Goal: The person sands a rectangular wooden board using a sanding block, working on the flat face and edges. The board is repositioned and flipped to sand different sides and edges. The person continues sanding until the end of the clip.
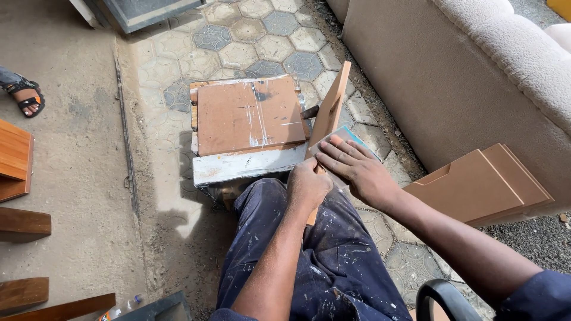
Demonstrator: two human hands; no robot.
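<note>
A thin brown board (330,107) stands on edge, tilted, beside a low wooden block stand (250,128) with a scuffed brown top. My left hand (307,184) is closed around the board's lower edge, over my knee. My right hand (357,169) lies flat with fingers spread on a grey-blue sheet of sandpaper (351,135) pressed against the board's face. My paint-spattered blue trousers (321,261) fill the lower middle.
More cut brown boards (482,184) lean against a beige sofa (464,71) at the right. Dark wooden pieces (18,160) lie at the left edge. Another person's sandalled foot (27,98) shows at far left. A black chair arm (440,294) curves at the bottom.
</note>
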